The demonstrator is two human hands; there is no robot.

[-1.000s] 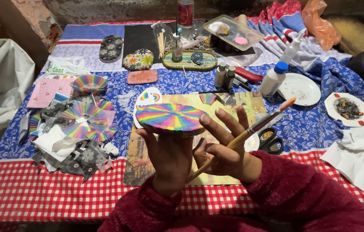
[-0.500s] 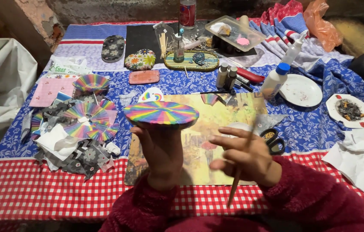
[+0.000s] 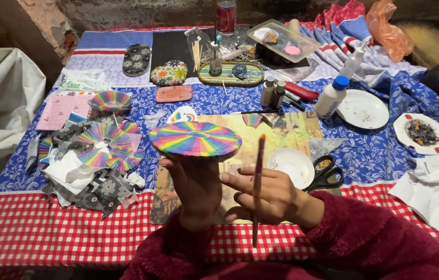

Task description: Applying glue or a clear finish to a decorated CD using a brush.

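Left fingers [image 3: 178, 173]: spread upward under the round rainbow-striped paper disc [image 3: 195, 139], propping it flat above the desk.
Right fingers [image 3: 240, 181]: pinched on the thin wooden paintbrush [image 3: 257, 189], which stands nearly upright.
Disc edge: just left of the brush tip, apart from it.
Open room: red-checked cloth at the near desk edge [image 3: 48, 238].
Crowded sides: pile of rainbow and grey folded papers [image 3: 92, 158] left, black scissors [image 3: 328, 173] right.
Left hand [image 3: 196, 189]: palm up, wrist raised.
Right hand [image 3: 266, 194]: knuckles outward, forearm from lower right.
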